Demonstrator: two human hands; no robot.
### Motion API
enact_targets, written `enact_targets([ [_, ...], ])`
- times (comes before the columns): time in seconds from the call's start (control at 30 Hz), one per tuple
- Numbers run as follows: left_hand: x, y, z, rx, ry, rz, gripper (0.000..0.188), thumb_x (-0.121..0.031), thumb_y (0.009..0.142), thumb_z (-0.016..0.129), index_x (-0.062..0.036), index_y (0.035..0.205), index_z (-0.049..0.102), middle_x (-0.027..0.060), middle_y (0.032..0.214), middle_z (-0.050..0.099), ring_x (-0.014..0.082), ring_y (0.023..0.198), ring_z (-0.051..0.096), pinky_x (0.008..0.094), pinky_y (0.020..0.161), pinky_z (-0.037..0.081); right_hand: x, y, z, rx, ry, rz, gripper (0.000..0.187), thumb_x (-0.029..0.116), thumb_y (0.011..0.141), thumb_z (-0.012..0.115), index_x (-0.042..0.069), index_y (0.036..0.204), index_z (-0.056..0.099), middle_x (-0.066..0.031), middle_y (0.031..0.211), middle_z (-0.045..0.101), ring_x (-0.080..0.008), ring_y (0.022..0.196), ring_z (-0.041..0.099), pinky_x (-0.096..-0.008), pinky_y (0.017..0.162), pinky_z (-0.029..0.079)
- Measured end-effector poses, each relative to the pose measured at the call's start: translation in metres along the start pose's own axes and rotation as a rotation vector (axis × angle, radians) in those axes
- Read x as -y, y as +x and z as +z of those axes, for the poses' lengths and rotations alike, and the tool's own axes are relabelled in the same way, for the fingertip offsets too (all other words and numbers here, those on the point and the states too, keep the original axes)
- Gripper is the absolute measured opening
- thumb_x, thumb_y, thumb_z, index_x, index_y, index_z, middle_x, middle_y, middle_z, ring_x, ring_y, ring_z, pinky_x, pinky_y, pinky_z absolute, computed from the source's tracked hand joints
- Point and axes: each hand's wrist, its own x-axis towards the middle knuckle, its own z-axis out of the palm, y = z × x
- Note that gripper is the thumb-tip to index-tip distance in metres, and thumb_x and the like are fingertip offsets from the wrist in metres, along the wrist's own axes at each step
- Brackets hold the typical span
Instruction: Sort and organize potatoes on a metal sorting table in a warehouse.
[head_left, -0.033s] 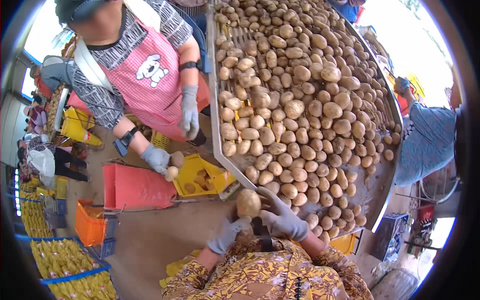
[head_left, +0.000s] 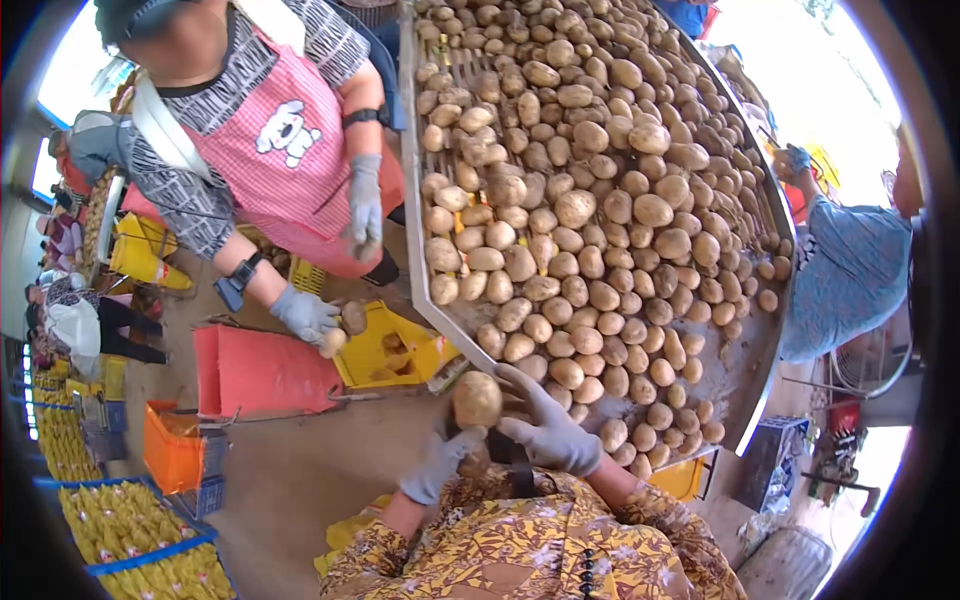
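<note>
My left hand (head_left: 440,466), in a grey glove, is closed around a large, round tan potato (head_left: 477,399). A second, darker potato (head_left: 474,461) shows just below its fingers, partly hidden. Close on the right side of the large potato is my gloved right hand (head_left: 552,432). Its fingers and thumb are spread in a cupped shape, and I cannot tell whether they touch the potato. Past my hands, a metal-edged sorting table (head_left: 722,395) carries a heap of loose potatoes (head_left: 590,290).
Across to the left, a person in a pink checked apron (head_left: 300,160) holds potatoes over a yellow crate (head_left: 385,350). Beside it are a red container (head_left: 265,370) and an orange crate (head_left: 172,445). Filled yellow net bags (head_left: 130,520) stand lower left. Another person in blue (head_left: 850,270) is at the right.
The whole view shifts slightly, with the table and the other people moving a little left. Both hands stay around the large potato, which has barely moved.
</note>
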Motion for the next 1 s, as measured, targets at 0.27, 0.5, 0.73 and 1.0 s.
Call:
enact_targets([
  [0.27,-0.018,-0.003,0.028,0.014,0.302,0.545,0.086,-0.012,0.086,0.085,-0.0048,0.159,0.039,0.0121,0.143,0.059,0.0197,0.125,0.062,0.0329,0.094,0.058,0.022,0.012,-0.004,0.064,0.080,-0.040,0.070,0.018,0.096,0.070,0.002,0.157,0.039,-0.0157,0.153,0.048,-0.0216,0.143,0.045,-0.0369,0.121,0.036],
  [0.5,-0.015,0.017,0.068,-0.025,0.615,0.673,0.088,-0.017,0.080,0.090,-0.0022,0.155,0.047,0.0184,0.139,0.062,0.0203,0.113,0.068,0.0306,0.088,0.059,0.008,-0.002,-0.016,-0.531,0.121,-0.112,0.042,0.037,0.112,0.046,0.001,0.116,0.068,-0.0063,0.101,0.069,-0.0170,0.098,0.066,-0.0304,0.093,0.054],
  [0.73,-0.034,0.022,0.069,0.109,0.250,0.259,0.091,-0.018,0.080,0.090,-0.0014,0.157,0.045,0.0078,0.111,0.071,0.0086,0.086,0.066,0.0250,0.072,0.056,-0.001,-0.013,-0.038,-0.222,0.777,-0.095,0.054,0.041,0.112,0.046,-0.001,0.145,0.051,-0.0118,0.144,0.058,-0.0215,0.132,0.058,-0.0362,0.108,0.052],
  [1.0,-0.033,0.019,0.080,0.081,0.555,0.486,0.088,-0.018,0.081,0.089,0.0012,0.156,0.045,0.0139,0.126,0.068,0.0150,0.098,0.068,0.0295,0.080,0.058,0.007,-0.022,-0.031,-0.318,0.652,-0.014,0.036,0.010,0.098,0.055,0.003,0.134,0.056,-0.0102,0.136,0.060,-0.0199,0.129,0.056,-0.0346,0.110,0.047],
])
